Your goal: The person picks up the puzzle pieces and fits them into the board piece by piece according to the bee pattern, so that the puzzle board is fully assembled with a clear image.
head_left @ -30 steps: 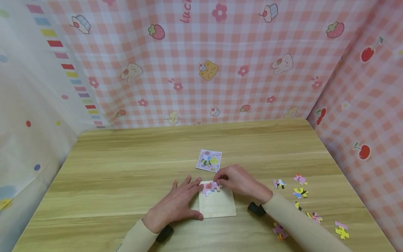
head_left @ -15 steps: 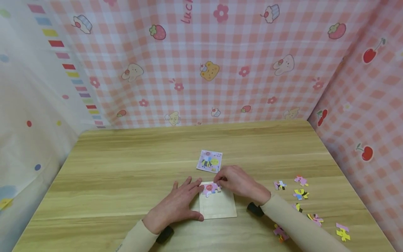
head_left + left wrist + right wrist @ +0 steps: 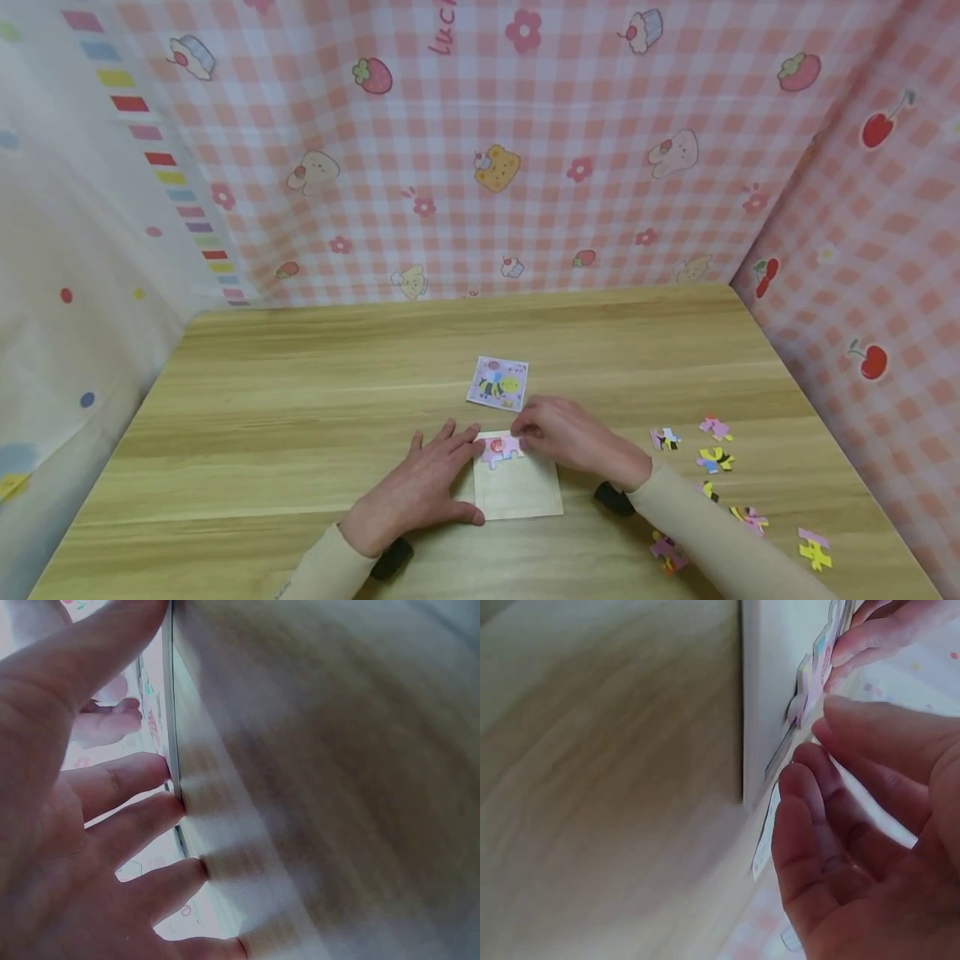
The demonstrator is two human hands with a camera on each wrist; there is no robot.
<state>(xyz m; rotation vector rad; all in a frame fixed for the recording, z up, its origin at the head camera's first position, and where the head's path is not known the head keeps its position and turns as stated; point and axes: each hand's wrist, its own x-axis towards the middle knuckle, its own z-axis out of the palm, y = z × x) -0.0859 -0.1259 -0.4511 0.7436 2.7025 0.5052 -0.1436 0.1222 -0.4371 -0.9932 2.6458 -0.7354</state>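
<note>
A shallow square wooden puzzle tray [image 3: 519, 497] lies on the table between the hands. Joined pink jigsaw pieces [image 3: 495, 451] with a red round print sit in its upper left part. My left hand [image 3: 423, 481] rests spread along the tray's left side, fingertips by the upper corner and thumb by the lower one. At the tray's top edge, my right hand [image 3: 564, 433] pinches the right-hand jigsaw piece [image 3: 804, 694] between thumb and forefinger, its other fingers curled in. That piece is partly covered by the fingertips.
A square picture card [image 3: 498, 383] showing a bee lies behind the tray. Several loose jigsaw pieces [image 3: 716, 460] are scattered to the right, some beside the right sleeve. Checked cloth [image 3: 450, 217] hangs behind the wooden table [image 3: 300, 400].
The right hand has shifted slightly at the tray's top edge, and the right-hand jigsaw piece now lies more in line with its neighbour. The left hand stays in place.
</note>
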